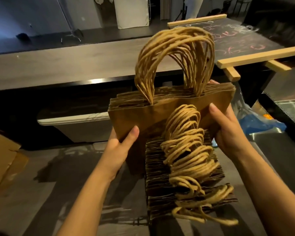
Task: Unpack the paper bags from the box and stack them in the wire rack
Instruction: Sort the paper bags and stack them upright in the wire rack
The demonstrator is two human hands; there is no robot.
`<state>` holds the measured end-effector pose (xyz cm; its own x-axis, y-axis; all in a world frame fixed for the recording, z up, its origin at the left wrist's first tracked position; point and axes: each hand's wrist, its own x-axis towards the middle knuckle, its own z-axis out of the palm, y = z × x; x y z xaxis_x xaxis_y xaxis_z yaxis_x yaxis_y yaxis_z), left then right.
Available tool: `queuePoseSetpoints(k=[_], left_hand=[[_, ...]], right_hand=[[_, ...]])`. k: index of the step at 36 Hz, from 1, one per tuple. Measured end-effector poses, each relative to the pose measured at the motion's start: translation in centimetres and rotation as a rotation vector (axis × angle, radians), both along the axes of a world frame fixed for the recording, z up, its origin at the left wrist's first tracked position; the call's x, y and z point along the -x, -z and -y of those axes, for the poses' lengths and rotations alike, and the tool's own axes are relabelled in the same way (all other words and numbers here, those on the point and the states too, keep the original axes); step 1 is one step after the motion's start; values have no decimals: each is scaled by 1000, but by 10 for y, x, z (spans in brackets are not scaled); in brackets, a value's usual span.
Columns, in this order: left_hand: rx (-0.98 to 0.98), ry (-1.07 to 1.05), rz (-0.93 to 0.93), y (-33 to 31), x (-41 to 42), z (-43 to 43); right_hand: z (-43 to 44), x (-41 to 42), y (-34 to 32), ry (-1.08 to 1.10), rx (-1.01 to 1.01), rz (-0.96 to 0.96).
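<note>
- My left hand (116, 147) grips the bundle of paper bags (160, 114) at its lower left corner. The thumb (133, 133) lies flat on the front face, and the other fingers are hidden behind the paper.
- My right hand (228, 130) holds the same bundle at its right edge. The thumb (215, 109) presses the front face just below the top rim, and the fingers wrap round the back. One fingertip (213, 81) shows above the far top corner.
- The bundle is clamped between both palms, upright and tilted slightly to the left, in the air above the grey floor (41, 193) and in front of the counter (58, 62).
- Its twisted paper handles (177, 48) arch upward in a thick sheaf, clear of both thumbs.
- A second stack of bags (160, 171) fans out below and nearer to me, between my wrists, with its edges facing up. Its handles (189, 150) flop across it in a loose heap.
- I cannot tell whether this lower stack is held by the hidden fingers or rests on something.
- A cardboard box (2, 159) shows only its flaps at the left edge, well apart from my left hand.
- A chalkboard (242, 38) in a wooden frame lies on the counter's far right.
- A blue plastic bag (257, 123) sits just beyond my right hand.
</note>
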<state>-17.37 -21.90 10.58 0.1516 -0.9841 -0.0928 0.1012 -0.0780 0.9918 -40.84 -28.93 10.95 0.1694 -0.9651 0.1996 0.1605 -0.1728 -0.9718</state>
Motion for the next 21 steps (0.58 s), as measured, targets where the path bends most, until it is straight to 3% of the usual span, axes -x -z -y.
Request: queuePoseSetpoints(k=[10, 16, 21], left_hand=[[0, -27, 56, 5, 3, 12], [23, -89, 98, 7, 6, 10], [10, -99, 172, 7, 11, 13]], right_hand=[[-13, -2, 25, 65, -150, -12], [-8, -2, 18, 95, -13, -21], [-8, -2, 29, 131, -44, -65]])
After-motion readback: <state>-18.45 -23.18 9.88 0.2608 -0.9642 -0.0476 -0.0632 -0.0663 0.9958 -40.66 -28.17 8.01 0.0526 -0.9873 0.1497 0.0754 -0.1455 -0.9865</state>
